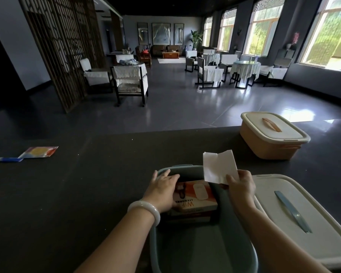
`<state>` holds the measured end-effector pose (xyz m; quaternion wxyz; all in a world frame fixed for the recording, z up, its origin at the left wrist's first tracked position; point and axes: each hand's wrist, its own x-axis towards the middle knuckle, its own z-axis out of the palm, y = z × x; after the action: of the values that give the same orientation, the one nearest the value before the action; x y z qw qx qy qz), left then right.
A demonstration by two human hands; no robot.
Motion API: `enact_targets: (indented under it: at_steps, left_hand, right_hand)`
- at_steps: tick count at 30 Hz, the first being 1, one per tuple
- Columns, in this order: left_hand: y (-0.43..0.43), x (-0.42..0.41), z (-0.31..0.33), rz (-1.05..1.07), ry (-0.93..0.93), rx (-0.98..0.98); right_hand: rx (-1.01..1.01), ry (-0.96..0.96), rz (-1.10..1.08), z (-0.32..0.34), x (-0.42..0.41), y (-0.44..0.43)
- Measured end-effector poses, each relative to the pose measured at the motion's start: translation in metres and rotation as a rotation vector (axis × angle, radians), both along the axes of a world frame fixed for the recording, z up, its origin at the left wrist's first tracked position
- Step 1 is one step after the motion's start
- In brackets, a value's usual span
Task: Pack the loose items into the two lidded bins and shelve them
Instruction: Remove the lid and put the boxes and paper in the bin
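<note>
Since the grey-blue bin (185,251) stood open at the near edge of the dark counter (87,184), both hands worked over its far end.

Item 1. Orange box (197,196): lay flat inside the grey-blue bin, against the far wall, apparently on top of a darker flat thing. The left hand (162,186) rested on its far left corner, fingers fairly straight across the top and not curled round it, probably steadying or seating the box. The thumb's hold could not be told.

Item 2. White paper (219,168): a folded sheet, pinched at its lower edge between thumb and fingers of the right hand (241,186). It stood upright above the bin's far right rim, just beyond the hand and beside the orange box, likely the next thing to go in.

Item 3. White lid (323,223), blue handle: lay flat on the counter just right of the grey-blue bin, set aside so the bin stayed open for packing.

Item 4. Peach bin (264,142): lid on, at the counter's far right edge, well apart from both hands.

Item 5. Colourful packet (38,152) and blue item (8,159): loose on the counter, far left, touching or nearly so, well out of reach of the left hand; judged not yet packed.
</note>
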<state>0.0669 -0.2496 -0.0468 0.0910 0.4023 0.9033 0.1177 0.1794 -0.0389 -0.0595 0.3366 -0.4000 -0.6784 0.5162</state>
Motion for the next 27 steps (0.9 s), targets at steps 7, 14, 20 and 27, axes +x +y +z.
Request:
enact_targets:
  at_steps: [7, 14, 20, 27]
  left_hand:
    - [-0.02, -0.008, -0.015, 0.088, -0.065, 0.041]
    - [-0.02, -0.005, -0.009, 0.114, -0.137, 0.028]
    - [-0.019, 0.0, -0.005, 0.107, -0.091, 0.028]
    - [-0.02, 0.0, -0.006, 0.081, -0.063, 0.061]
  right_hand:
    - [0.019, -0.004, 0.0, -0.001, -0.001, 0.001]
    - [0.037, -0.015, 0.001, -0.002, 0.0, 0.001]
    - [0.063, -0.041, -0.014, -0.002, -0.002, 0.0]
    - [0.068, -0.042, 0.0, -0.001, -0.002, -0.001]
